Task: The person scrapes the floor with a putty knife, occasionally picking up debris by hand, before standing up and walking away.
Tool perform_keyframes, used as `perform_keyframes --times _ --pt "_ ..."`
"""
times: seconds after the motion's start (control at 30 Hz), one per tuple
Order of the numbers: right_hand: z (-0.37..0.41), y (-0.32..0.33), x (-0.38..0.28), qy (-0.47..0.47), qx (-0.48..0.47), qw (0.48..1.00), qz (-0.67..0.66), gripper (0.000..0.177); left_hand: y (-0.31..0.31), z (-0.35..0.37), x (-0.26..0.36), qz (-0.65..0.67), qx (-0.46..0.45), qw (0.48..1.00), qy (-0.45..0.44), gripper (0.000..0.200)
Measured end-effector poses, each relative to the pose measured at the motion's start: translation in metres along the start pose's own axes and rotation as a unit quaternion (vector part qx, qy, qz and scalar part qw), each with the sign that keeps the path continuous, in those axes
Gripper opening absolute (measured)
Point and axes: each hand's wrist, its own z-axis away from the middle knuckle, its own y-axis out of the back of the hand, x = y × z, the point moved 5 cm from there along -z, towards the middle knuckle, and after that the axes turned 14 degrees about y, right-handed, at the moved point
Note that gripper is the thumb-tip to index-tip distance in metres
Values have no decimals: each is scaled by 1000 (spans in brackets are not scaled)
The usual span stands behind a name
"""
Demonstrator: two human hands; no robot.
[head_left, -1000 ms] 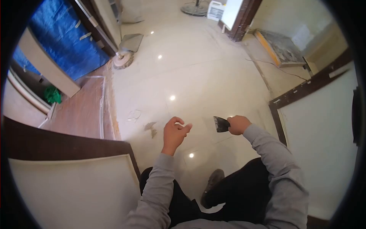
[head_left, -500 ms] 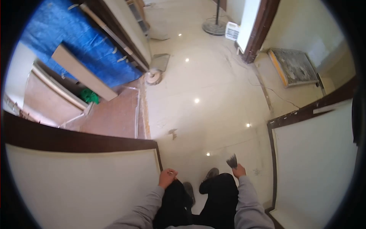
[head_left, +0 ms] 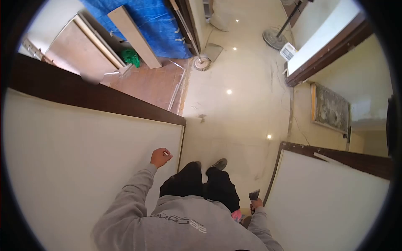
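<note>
My right hand (head_left: pixel 257 203) is closed around the handle of a putty knife (head_left: pixel 254 195), its dark, flared blade pointing up and away from me. It is low on my right, close to the white panel (head_left: pixel 326 192) with a dark frame. My left hand (head_left: pixel 161 157) is raised in front of the left white panel (head_left: pixel 83 154), fingers curled in. A small pale tip shows at those fingers, too small to name. Something pink (head_left: pixel 236 215) shows by my right hip.
Glossy tiles (head_left: pixel 226 108) run ahead between door frames. On the left are a blue sheet (head_left: pixel 155 29), a leaning board (head_left: pixel 134 37) and a round brush head (head_left: pixel 202 63) on a pole. Right of the passage are a white jug (head_left: pixel 288 51), a stand base (head_left: pixel 274 39) and a dirty panel (head_left: pixel 331 108).
My view has tilted and shifted, so my torso now shows. My left hand has risen away from my knee to the left panel. The putty knife has come back nearer my right side.
</note>
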Motion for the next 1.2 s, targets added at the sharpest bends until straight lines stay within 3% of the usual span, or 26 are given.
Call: perform_keyframes --times 0.07,0.17,0.2,0.23,0.3,0.4,0.43,0.53,0.67,0.73,0.87,0.93,0.97,1.03,1.1,1.2 --pt "-10 20 -62 25 -2 998 55 11 13 18 15 67 1 997 24 22" --pt "-24 12 -220 255 22 963 89 20 14 30 21 181 -14 983 25 20" --pt "-30 -1 -268 303 -17 950 77 27 10 35 25 230 -33 973 1 18" --pt "-6 -22 -336 283 -78 954 54 34 7 40 31 239 -33 971 8 18" --pt "23 -70 -441 363 -141 919 57 39 5 43 62 257 -90 962 5 23" --pt "75 -150 -558 462 -253 848 52 38 12 38 112 272 -106 956 -34 28" --pt "95 -172 -583 476 -277 833 52 39 19 30 127 280 -105 954 -34 28" --pt "131 -215 -630 478 -325 814 55 36 33 13 161 451 -196 870 34 34" --pt "126 -235 -674 490 -372 786 53 33 85 0 191 488 -160 857 -39 33" --pt "123 -234 -699 487 -387 781 59 34 111 -3 201 447 -96 888 -51 30" --pt "119 -229 -754 493 -436 745 105 32 103 -40 197 496 -67 864 -46 31" --pt "108 -223 -786 507 -453 720 144 28 87 -71 180 490 -37 871 14 31" --pt "89 -220 -803 506 -457 718 144 28 101 -74 192 491 -33 870 16 31" --pt "30 -209 -837 556 -381 682 283 25 127 -82 211 605 0 796 22 31" --pt "-48 -194 -874 576 -320 678 324 23 138 -106 212 619 34 784 33 28" --pt "-162 -171 -958 573 -265 679 376 20 155 -130 210 623 153 756 130 23"
